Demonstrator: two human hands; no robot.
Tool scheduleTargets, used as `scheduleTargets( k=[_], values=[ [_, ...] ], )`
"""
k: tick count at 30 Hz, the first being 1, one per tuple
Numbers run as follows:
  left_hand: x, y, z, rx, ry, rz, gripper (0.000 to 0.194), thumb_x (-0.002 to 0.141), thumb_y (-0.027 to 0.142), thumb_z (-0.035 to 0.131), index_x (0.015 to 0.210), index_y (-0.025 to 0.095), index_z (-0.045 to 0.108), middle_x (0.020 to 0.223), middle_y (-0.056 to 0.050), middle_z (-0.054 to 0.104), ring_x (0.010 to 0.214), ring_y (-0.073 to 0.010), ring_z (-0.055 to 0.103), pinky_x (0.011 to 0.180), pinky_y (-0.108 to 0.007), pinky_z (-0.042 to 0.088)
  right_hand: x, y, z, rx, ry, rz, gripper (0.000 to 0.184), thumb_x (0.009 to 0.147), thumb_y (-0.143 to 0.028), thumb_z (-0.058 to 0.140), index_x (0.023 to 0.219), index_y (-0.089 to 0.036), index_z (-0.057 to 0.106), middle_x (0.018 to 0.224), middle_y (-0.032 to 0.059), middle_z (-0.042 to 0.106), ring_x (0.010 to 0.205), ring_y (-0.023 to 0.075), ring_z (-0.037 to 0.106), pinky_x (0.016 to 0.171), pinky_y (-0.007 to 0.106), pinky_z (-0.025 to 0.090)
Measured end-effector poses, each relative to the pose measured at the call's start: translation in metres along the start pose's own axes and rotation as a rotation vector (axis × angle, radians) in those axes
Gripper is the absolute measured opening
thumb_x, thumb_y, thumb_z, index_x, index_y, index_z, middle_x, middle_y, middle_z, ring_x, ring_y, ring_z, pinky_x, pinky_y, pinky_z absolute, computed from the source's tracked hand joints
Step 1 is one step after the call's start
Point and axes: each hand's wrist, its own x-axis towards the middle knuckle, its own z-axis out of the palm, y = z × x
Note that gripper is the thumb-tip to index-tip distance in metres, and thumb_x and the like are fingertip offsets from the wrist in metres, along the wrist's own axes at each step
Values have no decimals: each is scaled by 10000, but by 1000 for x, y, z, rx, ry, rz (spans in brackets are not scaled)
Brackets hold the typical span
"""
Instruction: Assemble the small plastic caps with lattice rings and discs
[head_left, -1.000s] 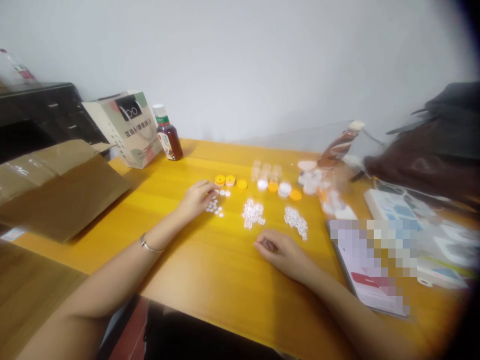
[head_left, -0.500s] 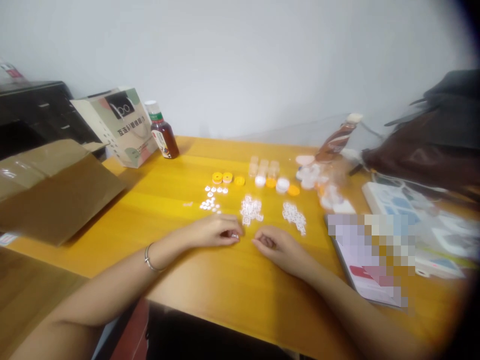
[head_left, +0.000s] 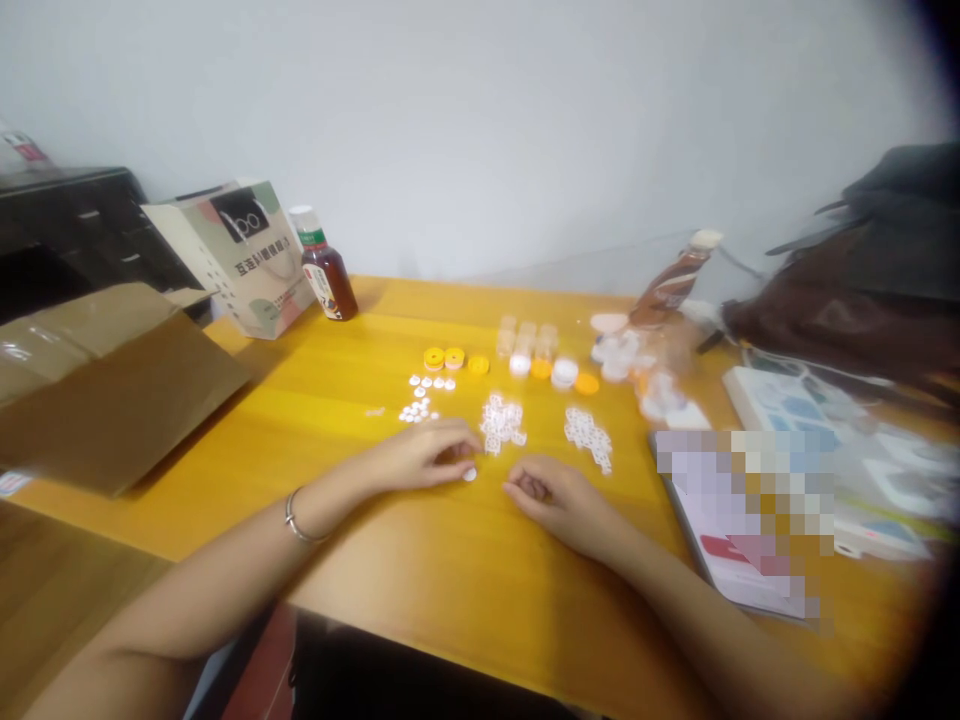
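Note:
My left hand point(head_left: 435, 455) is over the table with its thumb and fingers apart. A small white disc point(head_left: 469, 474) is at the thumb's tip, outside the gap between the fingers; it looks to be on the tabletop. My right hand point(head_left: 559, 498) rests to the right of it, its fingers curled in. What they hold, if anything, is hidden. Beyond my hands are a pile of small white pieces point(head_left: 501, 425) and a second white pile point(head_left: 589, 437). Several white round pieces point(head_left: 418, 410) lie past my left hand.
Yellow caps point(head_left: 454, 358), white and orange lids point(head_left: 565, 374) and clear containers point(head_left: 527, 338) stand farther back. A cardboard box point(head_left: 120, 390), paper bag point(head_left: 251, 260) and dark red bottle point(head_left: 330, 280) are on the left. On the right are a tablet point(head_left: 720, 545) and a brown bottle point(head_left: 675, 280).
The thumb and fingers of my left hand have parted, and the white disc now shows at the thumb's tip. My right hand has stayed nearly still, curled.

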Motion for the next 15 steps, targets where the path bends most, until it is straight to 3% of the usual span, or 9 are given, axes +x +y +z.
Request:
scheduleTargets(
  k=[5,10,15],
  values=[
    [-1,-10,-17,36,198,-64,190,836,297,515,953,160,577,863,-38,599,766,-118,554,722,-247,451,0,0,1,-9,1,5,144,828,-240,465,697,-194,503,587,-36,462,535,103,426,512,219,337],
    [-3,-38,-34,216,432,-203,183,848,272,465,912,161,596,846,-35,608,753,-129,557,694,-244,440,-1,0,1,-17,9,1,140,826,-238,472,698,-191,501,594,-35,463,545,101,427,519,217,334],
    [-9,-69,-46,303,448,-388,256,844,276,427,970,143,606,894,-70,612,800,-169,570,697,-274,459,-1,1,1,-23,3,-4,138,826,-241,472,702,-191,505,614,-27,476,561,105,434,533,221,340]
  ],
)
